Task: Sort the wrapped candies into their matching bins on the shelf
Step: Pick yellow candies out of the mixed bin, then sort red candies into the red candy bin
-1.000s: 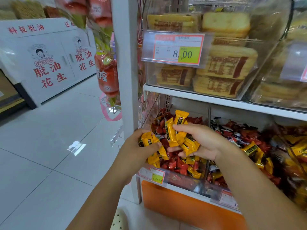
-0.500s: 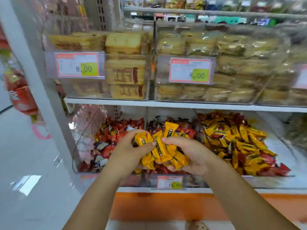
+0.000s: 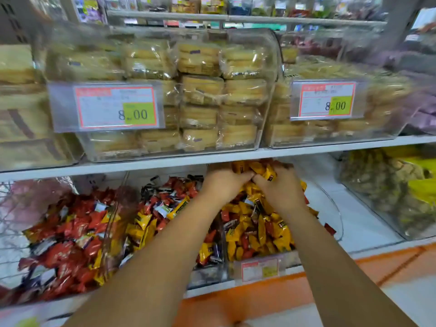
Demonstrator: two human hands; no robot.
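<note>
Both my hands reach deep into the lower shelf, over the bin of yellow wrapped candies point(image 3: 259, 232). My left hand point(image 3: 224, 185) and my right hand point(image 3: 280, 187) are pressed together, fingers curled round a bunch of yellow candies point(image 3: 262, 171) held up near the shelf board. To the left stands a bin of mixed red, black and yellow candies point(image 3: 165, 208). Further left is a bin of mostly red candies point(image 3: 70, 232). The fingertips are hidden by the candies.
A white shelf board point(image 3: 212, 159) runs just above my hands, carrying clear boxes of wrapped cakes point(image 3: 203, 90) with 8.00 price tags point(image 3: 118, 107). A bin of brownish and yellow sweets point(image 3: 389, 185) stands at the right. An orange base panel point(image 3: 259, 293) is below.
My view has swung right along the shelf. Both hands carried the yellow candies from the left bins across and deeper in, over the yellow bin.
</note>
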